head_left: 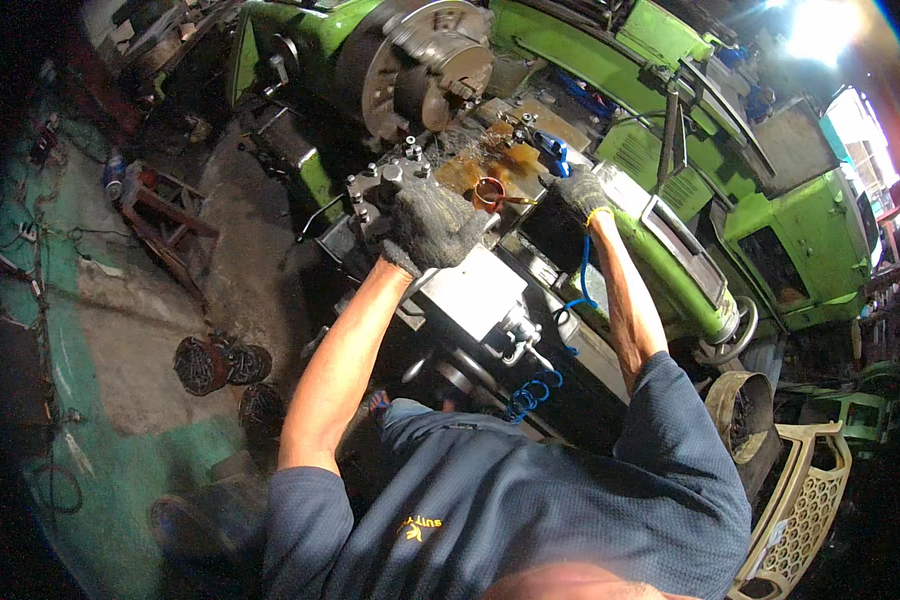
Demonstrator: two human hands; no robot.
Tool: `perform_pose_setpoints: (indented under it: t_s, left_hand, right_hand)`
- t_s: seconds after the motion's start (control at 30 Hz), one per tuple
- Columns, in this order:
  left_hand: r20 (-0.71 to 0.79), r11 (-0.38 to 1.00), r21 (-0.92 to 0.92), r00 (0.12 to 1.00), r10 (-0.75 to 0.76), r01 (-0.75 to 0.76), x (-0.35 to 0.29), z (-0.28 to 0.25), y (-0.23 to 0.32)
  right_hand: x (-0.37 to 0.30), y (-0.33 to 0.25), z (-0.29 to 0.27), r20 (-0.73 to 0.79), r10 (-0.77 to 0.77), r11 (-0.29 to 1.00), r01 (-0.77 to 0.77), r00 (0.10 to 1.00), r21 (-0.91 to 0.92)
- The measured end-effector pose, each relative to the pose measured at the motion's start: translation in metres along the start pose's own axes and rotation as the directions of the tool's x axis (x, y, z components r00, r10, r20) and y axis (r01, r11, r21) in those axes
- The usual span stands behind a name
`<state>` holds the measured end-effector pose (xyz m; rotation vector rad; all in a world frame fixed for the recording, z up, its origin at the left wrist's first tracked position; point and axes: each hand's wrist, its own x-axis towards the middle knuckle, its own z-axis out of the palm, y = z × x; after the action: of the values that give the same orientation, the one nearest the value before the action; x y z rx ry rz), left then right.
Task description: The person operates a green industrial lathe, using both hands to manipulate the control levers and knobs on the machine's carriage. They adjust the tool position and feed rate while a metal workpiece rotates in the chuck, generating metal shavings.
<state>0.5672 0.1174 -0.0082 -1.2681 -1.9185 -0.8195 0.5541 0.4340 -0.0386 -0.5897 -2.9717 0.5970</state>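
My right hand [580, 195], in a dark grey glove, is closed round a blue air blow gun [552, 152]. From it a blue hose [585, 270] runs down into coils beside the machine. My left hand [433, 228], gloved alike, lies over the near side of a bolted tool post [370, 192] on a green lathe, fingers loosely bent and partly hidden. Between my hands stands a small reddish-brown cup [488, 193] with a brush-like handle [520, 200] sticking out to the right. Beyond them is the lathe's large metal chuck [425, 65]. Brown, wet-looking stains [505, 160] mark the metal surface nearby.
The green tailstock [685, 275] with its handwheel [745, 325] is at right. Crank handles [525, 345] project near my body. A reddish metal stand [165, 215] and containers of dark metal pieces [202, 365] are on the left floor. A beige plastic chair [805, 500] stands at lower right.
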Motion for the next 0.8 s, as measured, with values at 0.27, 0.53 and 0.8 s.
perform_pose_setpoints:
  t_s: [0.27,0.53,0.8]
  left_hand:
    - [0.059,0.996,0.082,0.998,0.025,-0.030,0.005,-0.001,0.003]
    - [0.118,0.998,0.059,0.993,-0.027,0.020,-0.002,-0.009,0.001]
    - [0.103,0.997,0.067,0.994,0.022,-0.029,0.000,-0.008,0.001]
  right_hand:
    - [-0.031,-0.020,-0.023,-0.002,-0.050,0.996,0.050,0.999,0.070]
    - [-0.018,-0.010,-0.006,0.013,-0.063,0.997,0.062,0.998,0.047]
    - [0.031,-0.021,0.015,0.031,-0.108,0.977,0.101,0.994,0.187]
